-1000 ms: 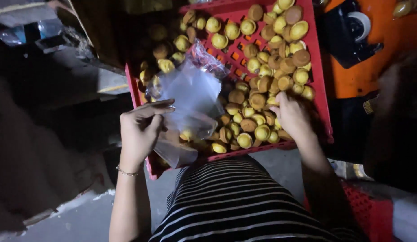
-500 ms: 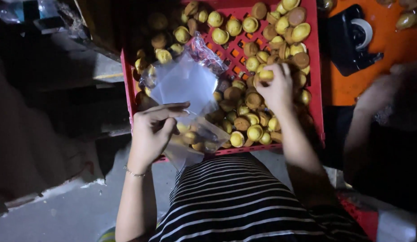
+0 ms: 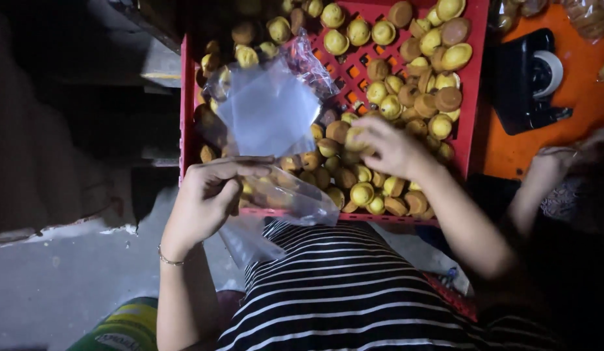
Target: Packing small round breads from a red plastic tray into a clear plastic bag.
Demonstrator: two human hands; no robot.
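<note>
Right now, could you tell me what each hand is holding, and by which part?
Left hand pinches the clear plastic bag at its lower edge; right hand grasps a small cake.

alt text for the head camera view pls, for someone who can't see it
Seen from above, a person's left hand holds clear plastic bags over a red crate of small yellow and brown round cakes, while the right hand grasps one cake in the pile. Another person's hand rests at the right, near a black tape dispenser on an orange surface.
</note>
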